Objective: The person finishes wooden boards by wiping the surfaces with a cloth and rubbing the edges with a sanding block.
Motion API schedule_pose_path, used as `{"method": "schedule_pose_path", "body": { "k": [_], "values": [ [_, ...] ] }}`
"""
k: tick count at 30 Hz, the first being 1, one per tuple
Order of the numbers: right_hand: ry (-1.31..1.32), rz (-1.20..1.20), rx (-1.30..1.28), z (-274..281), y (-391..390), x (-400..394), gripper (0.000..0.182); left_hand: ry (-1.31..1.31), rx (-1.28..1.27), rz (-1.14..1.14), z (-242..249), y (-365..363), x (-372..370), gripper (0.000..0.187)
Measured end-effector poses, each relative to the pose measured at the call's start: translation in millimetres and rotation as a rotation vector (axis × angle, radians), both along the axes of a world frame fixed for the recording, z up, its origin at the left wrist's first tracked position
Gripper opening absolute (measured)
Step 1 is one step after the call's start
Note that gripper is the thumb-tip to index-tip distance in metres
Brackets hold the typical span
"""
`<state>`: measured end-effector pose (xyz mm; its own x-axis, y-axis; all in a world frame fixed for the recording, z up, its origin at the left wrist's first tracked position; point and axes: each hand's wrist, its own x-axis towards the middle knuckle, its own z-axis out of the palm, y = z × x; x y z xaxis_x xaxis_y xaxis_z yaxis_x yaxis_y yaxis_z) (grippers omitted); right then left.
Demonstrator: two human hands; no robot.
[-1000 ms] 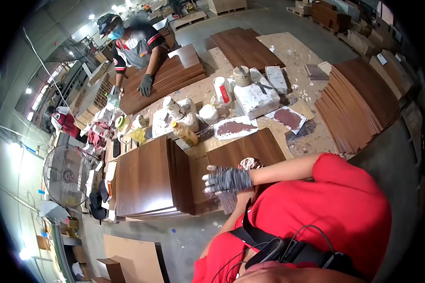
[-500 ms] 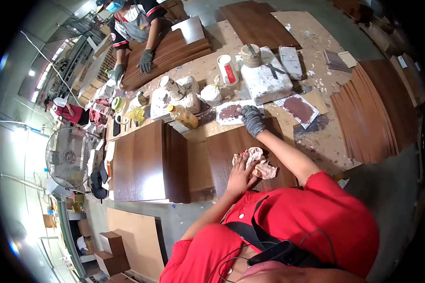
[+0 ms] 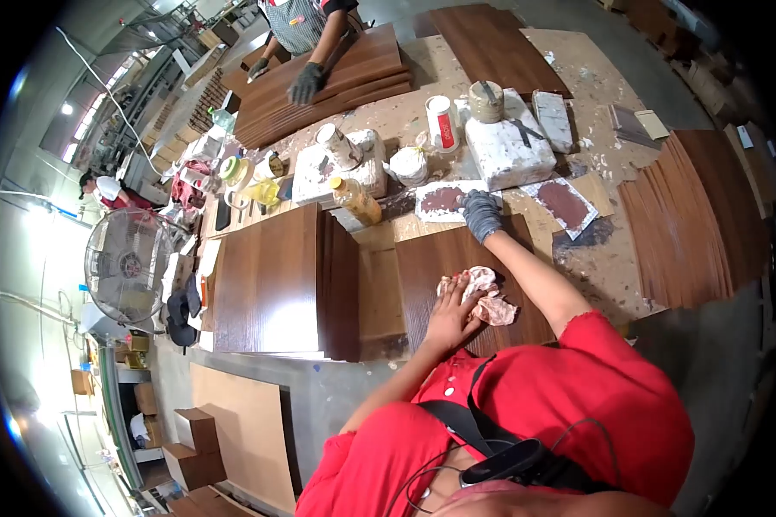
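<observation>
A dark brown wood-grain board (image 3: 422, 280) lies flat before me. My left hand (image 3: 453, 314), bare, rests on it with fingers stretched out, against and partly over a crumpled pinkish cloth (image 3: 494, 308). At the board's far edge is my right hand (image 3: 481, 217), in a grey glove, its fingers bent together. Anything inside those fingers is hidden. They are close to a white sheet (image 3: 429, 215) smeared with reddish-brown paste. To its right lies a second pasted sheet (image 3: 566, 207).
Board stacks stand left (image 3: 267, 289), right (image 3: 677, 224) and at the back (image 3: 491, 47). Beyond are a yellow bottle (image 3: 356, 200), a white-red can (image 3: 442, 125) and a tub (image 3: 486, 102) on a white block (image 3: 510, 155). A gloved co-worker (image 3: 306, 34) handles boards (image 3: 336, 82).
The whole view has shifted slightly right. My hands stay at nearly the same places on the board and by the sheet. The co-worker's hands have moved along their boards.
</observation>
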<state>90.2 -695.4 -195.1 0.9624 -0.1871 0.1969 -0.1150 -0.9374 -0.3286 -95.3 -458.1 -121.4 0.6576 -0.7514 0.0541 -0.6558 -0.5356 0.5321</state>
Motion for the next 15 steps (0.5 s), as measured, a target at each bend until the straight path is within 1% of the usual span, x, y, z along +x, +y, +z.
{"method": "schedule_pose_path", "body": {
  "k": [1, 2, 4, 5, 6, 8, 10, 11, 12, 13, 14, 15],
  "values": [
    [0.0, 0.018, -0.009, 14.5, 0.6, -8.3, 0.02, 0.012, 0.024, 0.069, 0.1, 3.1, -0.6, 0.062],
    [0.001, 0.015, -0.022, 17.7, 7.6, -8.7, 0.02, -0.008, 0.044, 0.169, -12.0, 7.7, -0.2, 0.062],
    [-0.114, -0.082, 0.327, 18.5, 14.2, -10.2, 0.025, -0.094, 0.049, 0.31, -17.1, 17.2, 6.9, 0.062],
    [-0.222, -0.057, 0.477, 1.2, 18.0, -5.6, 0.03, -0.096, 0.032, 0.371, -9.7, 21.9, 9.1, 0.061],
    [-0.21, -0.037, 0.552, 1.2, 28.5, -6.7, 0.033, -0.077, 0.035, 0.433, -10.7, 26.5, 10.9, 0.059],
    [-0.153, 0.104, 1.141, 6.9, 57.0, -15.4, 0.034, -0.114, -0.006, 0.49, -11.0, 32.5, 12.6, 0.059],
    [0.083, -0.007, 1.742, -9.9, 77.0, -16.5, 0.034, -0.153, 0.028, 0.491, -16.3, 33.0, 13.8, 0.059],
    [0.316, -0.124, 1.668, 35.3, 88.6, -21.0, 0.037, -0.152, 0.027, 0.491, -15.1, 33.6, 13.1, 0.058],
    [0.134, 0.281, 1.481, 41.6, 98.3, -20.7, 0.044, -0.152, 0.027, 0.479, -14.2, 33.2, 14.8, 0.058],
    [-0.124, 0.533, 0.922, 80.5, 102.8, -29.1, 0.047, -0.175, 0.048, 0.474, -15.8, 32.8, 16.0, 0.058],
    [0.042, 0.516, 0.786, 116.1, 106.5, -32.3, 0.045, -0.174, 0.052, 0.439, -15.6, 30.5, 16.5, 0.058],
    [0.038, 0.533, 0.183, 220.9, 109.2, -57.9, 0.043, -0.141, 0.017, 0.456, -13.8, 29.5, 14.3, 0.058]
  ]
}}
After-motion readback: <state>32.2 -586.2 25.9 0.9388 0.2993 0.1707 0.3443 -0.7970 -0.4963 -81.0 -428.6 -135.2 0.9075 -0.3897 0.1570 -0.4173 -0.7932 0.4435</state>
